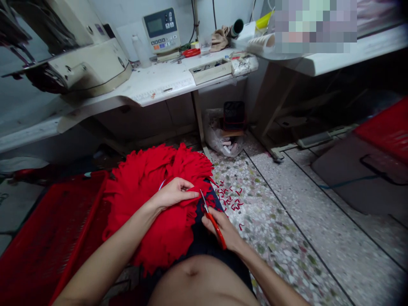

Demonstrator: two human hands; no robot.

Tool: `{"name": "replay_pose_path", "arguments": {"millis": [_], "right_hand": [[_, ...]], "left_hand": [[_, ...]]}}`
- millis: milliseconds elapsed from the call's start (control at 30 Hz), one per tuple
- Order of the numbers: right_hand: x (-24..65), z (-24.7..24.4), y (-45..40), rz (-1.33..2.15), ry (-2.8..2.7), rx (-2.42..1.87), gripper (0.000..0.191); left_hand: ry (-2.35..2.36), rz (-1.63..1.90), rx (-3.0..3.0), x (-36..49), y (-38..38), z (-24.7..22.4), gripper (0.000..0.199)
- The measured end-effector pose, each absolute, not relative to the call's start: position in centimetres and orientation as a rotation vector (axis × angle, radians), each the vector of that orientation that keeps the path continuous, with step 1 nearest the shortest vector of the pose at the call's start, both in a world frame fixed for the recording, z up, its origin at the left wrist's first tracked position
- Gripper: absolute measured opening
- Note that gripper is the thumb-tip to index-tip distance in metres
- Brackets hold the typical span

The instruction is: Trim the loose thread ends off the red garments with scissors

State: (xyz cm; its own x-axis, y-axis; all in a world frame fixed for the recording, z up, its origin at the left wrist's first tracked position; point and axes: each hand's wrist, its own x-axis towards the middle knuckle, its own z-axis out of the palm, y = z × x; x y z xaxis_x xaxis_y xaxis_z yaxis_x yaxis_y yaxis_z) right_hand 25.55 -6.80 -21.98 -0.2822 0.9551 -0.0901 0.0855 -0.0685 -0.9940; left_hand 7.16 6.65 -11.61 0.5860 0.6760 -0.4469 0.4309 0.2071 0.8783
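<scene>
A big bundle of red knitted fabric pieces point(156, 225) lies across my lap, its edges fringed with many ends. My left hand point(175, 194) pinches one red piece between thumb and fingers at the bundle's right side. My right hand point(219, 227) is wrapped round the red handles of a pair of scissors point(216, 231). The blades point up and away from me, with their tips close to the pinched fabric beside my left thumb. Whether the blades are touching the fabric I cannot tell.
Red thread scraps point(234, 199) litter the speckled floor point(280, 238) to the right. A red plastic crate point(47, 229) stands at my left. Ahead, a sewing machine point(92, 63) and control panel point(161, 32) sit on a white table point(165, 83). Beneath is a plastic bag point(213, 131).
</scene>
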Motion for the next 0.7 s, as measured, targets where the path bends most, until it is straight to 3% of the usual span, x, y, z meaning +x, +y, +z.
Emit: {"name": "replay_pose_path", "arguments": {"millis": [333,500,700], "right_hand": [[24.8,-23.0,-6.1,1.39,-1.258,-1.258,0.05],[24.7,-24.4,-7.4,1.421,-1.074,-1.276,0.052],[25.6,-25.9,-8.2,1.437,-0.947,-1.382,0.054]], "left_hand": [[0.905,0.108,1.556,7.8,6.6,-12.1,0.037],[0.837,0.113,1.67,7.2,5.9,-10.1,0.034],[0.611,-0.307,1.565,1.8,5.5,-8.1,0.03]]}}
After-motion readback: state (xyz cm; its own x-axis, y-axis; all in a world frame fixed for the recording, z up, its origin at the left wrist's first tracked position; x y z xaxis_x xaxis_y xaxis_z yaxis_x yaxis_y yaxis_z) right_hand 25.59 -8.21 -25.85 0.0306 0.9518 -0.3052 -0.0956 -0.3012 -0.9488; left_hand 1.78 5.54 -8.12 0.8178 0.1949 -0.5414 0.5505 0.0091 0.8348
